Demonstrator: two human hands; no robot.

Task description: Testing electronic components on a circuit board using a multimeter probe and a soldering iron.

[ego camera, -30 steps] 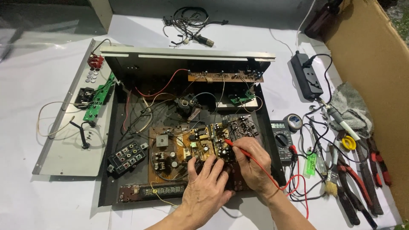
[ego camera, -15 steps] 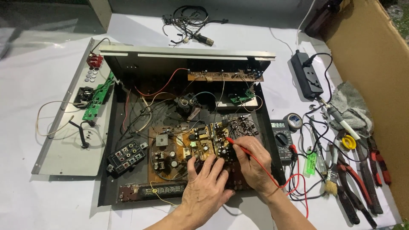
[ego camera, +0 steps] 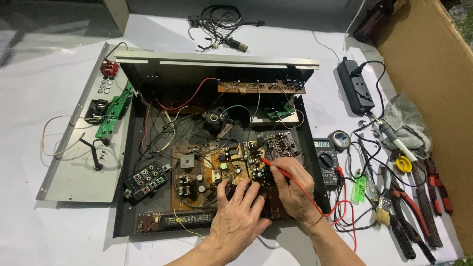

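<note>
Open black metal chassis (ego camera: pixel 129 162) sits mid-table on white sheet, lid panel (ego camera: pixel 74 162) laid off to its left. Brown circuit board (ego camera: pixel 199 172) lies in chassis front. Left hand (ego camera: pixel 241 216) rests flat on board's front edge, fingers spread, gripping nothing. Right hand (ego camera: pixel 293 189) pinches red probe (ego camera: pixel 276 167), tip touching board. Multimeter (ego camera: pixel 326 155) just right of chassis w/ pliers (ego camera: pixel 419 216) further right.

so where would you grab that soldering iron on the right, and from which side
Grip the soldering iron by its pale handle, the long thick part that lies flat and bare against the grey cloth, not the thin metal tip end pointing up-left toward the power strip. Come from above with the fingers across the handle; the tangle of cables crowds its left side, so reach in from the right.
</note>
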